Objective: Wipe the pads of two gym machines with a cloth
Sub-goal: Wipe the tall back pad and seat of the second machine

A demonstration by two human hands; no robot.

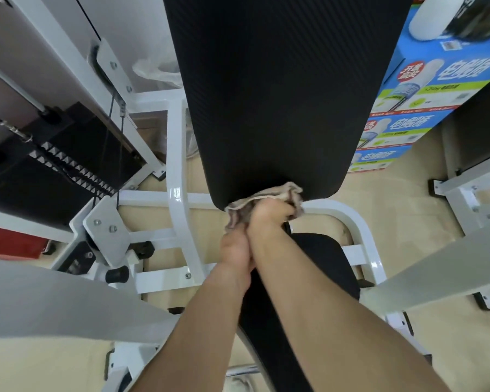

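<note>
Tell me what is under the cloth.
The cloth bunches against the back pad, at its lower edge. The right hand grips it from below; the left hand holds its hanging end. Fingers and the pad edge beneath are hidden.

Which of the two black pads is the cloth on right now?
The long ribbed back pad, at its lower edge, where the right hand grips the cloth. The smaller seat pad lies below, under the forearms.

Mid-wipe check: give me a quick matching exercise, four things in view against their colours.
Things:
1 cloth
2 back pad
3 frame
4 boxes

Colours:
A white
B blue
C beige
D black

Pairs: 1-C, 2-D, 3-A, 4-B
</note>
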